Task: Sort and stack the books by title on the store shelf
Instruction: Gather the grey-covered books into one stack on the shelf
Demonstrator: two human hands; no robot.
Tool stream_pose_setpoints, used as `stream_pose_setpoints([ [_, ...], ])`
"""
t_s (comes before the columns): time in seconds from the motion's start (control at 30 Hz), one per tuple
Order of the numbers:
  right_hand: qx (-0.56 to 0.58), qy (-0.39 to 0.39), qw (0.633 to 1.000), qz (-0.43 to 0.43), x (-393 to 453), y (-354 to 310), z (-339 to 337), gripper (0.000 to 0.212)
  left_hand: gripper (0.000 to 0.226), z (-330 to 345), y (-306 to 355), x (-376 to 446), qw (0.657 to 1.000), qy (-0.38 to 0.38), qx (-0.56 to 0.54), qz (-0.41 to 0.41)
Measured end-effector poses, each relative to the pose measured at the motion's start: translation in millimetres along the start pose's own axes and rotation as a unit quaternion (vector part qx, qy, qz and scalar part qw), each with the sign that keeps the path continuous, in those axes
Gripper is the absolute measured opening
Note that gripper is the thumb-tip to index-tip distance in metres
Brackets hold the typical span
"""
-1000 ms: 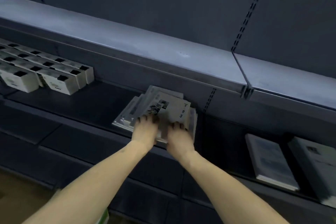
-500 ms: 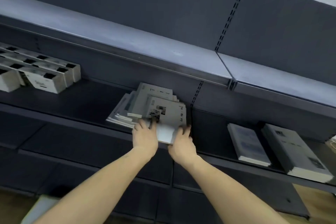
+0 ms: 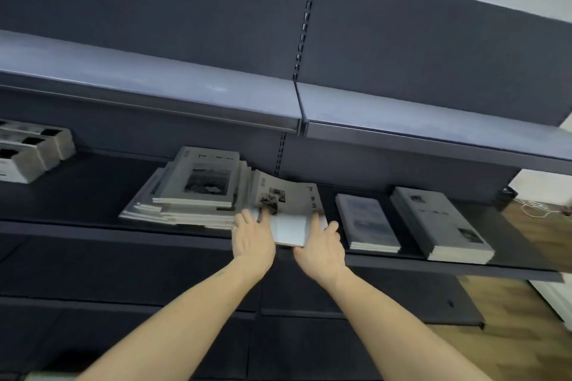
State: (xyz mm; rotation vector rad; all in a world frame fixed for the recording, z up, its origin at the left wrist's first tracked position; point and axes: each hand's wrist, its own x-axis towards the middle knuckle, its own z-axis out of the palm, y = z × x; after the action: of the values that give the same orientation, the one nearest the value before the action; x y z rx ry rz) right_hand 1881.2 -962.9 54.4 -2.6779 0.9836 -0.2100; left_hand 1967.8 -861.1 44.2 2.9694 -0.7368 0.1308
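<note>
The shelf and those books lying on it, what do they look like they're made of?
The shelf looks like painted sheet metal, a matt blue-grey: thin folded front edge, and a slotted upright behind it. The book under the left hand and right hand seems a paperback: its pale, printed cover bows upward, so probably thin card or paper.

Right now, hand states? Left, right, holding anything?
Left hand: open, straight fingers pressing on the book.
Right hand: open, fingertips touching the same book's near edge; no grip.
</note>
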Motion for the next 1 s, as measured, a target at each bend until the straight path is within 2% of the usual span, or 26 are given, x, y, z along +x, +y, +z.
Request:
stream_pose_setpoints([
  [0.27, -0.038, 0.039, 0.998, 0.013, -2.0, 132.6, -54.2, 0.077, 0.061, -4.1, 138.6, -28.8, 0.999, 0.034, -0.003, 0.038],
  [0.43, -0.036, 0.036, 0.998, 0.031, -4.5, 208.7, -80.4, 0.079, 0.064, -4.8, 217.8, -47.3, 0.997, 0.045, 0.000, 0.059],
  [0.57, -0.018, 0.034, 0.998, 0.045, -6.3, 255.4, -94.0, 0.071, 0.069, -2.4, 264.4, -57.9, 0.996, 0.038, 0.017, 0.075],
  [0.7, -0.018, 0.028, 0.998, 0.060, -2.9, 295.4, -101.1, 0.073, 0.073, 1.0, 303.3, -61.3, 0.995, 0.021, 0.026, 0.094],
  [1.0, -0.033, 0.023, 0.995, 0.094, 35.9, 358.7, -119.3, 0.070, 0.064, 5.7, 375.1, -29.2, 0.993, -0.009, 0.009, 0.120],
])
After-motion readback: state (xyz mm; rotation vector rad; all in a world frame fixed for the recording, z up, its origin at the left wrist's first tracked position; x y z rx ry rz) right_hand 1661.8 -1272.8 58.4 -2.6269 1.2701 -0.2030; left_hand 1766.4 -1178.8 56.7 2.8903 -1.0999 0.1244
